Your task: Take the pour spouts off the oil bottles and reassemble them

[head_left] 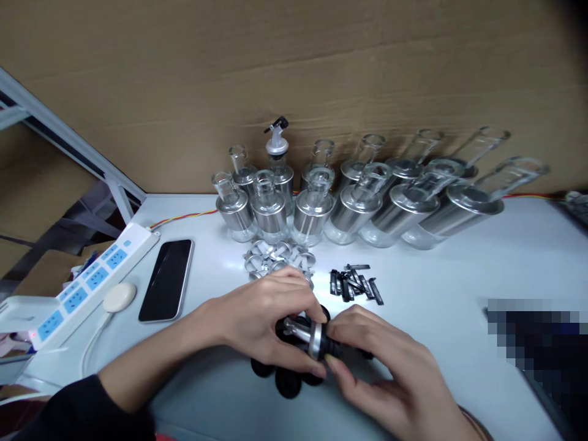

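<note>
My left hand (271,312) is closed around the silver cap of a bottle pourer (316,340), its thumb and fingers on either side of the rim. The pourer lies on its side, with its spout towards my left palm. From the other side, the fingers of my right hand (390,364) pinch its black stopper end (333,348). Beneath my hands are several black round stoppers (288,383), partly covered. Just beyond sit a heap of silver spout caps (265,252) and a small pile of black levers (353,285).
Two rows of glass bottles with metal sleeves (313,214) stand at the back; one carries a fitted pourer (277,141). To the left lie a phone (166,282), a white charging puck (119,297) and a power strip (94,282). Cardboard (294,73) rises behind.
</note>
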